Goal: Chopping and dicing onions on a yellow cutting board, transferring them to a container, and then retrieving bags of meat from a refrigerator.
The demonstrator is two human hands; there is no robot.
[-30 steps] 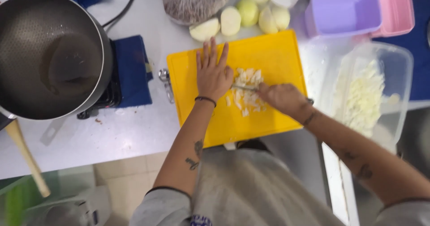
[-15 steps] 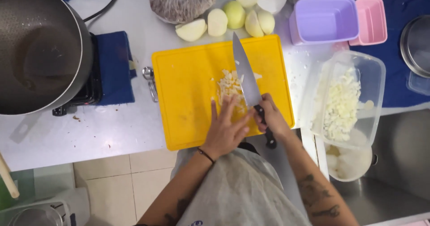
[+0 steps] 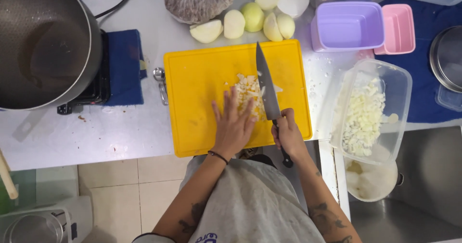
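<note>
Head view: since before, little changed. Left hand, fingers spread, presses chopped onion; right hand at 3 o'clock clenches the knife.

A big dark pan sits far left on a black burner, over a blue cloth. Peeled onions and a bag line the far edge of the bench. Purple and pink tubs stand far right.
</note>
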